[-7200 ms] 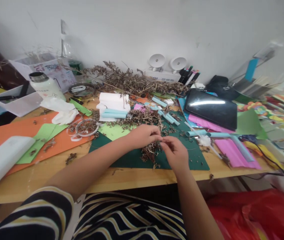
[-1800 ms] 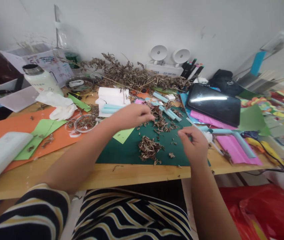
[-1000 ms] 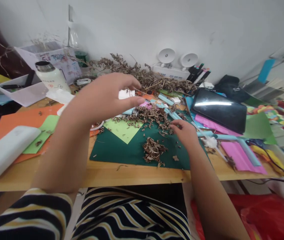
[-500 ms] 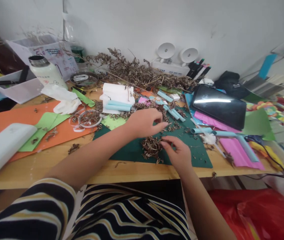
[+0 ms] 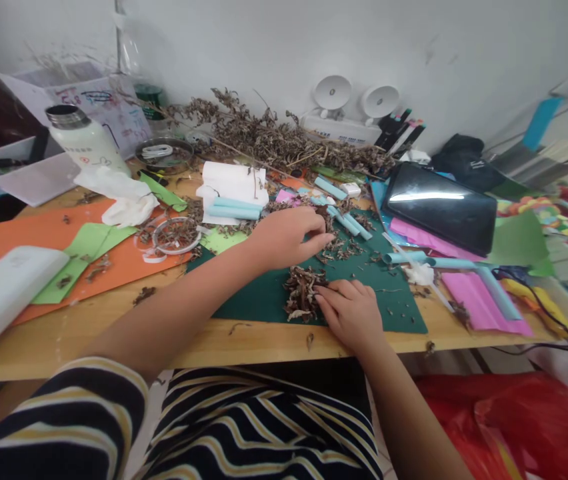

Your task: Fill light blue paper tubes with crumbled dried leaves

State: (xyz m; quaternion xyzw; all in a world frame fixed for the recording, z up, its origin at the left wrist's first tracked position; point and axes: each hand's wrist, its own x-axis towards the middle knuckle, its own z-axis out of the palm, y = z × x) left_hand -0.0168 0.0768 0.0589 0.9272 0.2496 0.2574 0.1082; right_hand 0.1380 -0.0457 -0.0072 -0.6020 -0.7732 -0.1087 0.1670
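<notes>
A clump of brown dried leaves (image 5: 305,293) lies near the front edge of a dark green mat (image 5: 254,290). My right hand (image 5: 351,310) rests at the clump's right side, thumb and fingertips closed on some of its leaves. Just above and behind the clump is my left hand (image 5: 287,237), its fingers curled towards the thumb in a pinch. Whatever is between those fingertips is too small or hidden to make out. Loose leaf crumbs (image 5: 347,249) are scattered on the mat beyond my left hand.
Dried branches (image 5: 264,137) lie along the wall. Light blue paper tubes (image 5: 237,208) rest on white tissue. A white ring (image 5: 177,235) with leaf bits sits on orange paper (image 5: 7,233). A black tablet (image 5: 439,207) is at right; an uncapped bottle (image 5: 87,140) stands at left.
My right hand has moved slightly left, closer onto the leaf clump, with its fingers flatter. A small leaf piece now lies on the table edge below. My left hand has barely moved.
</notes>
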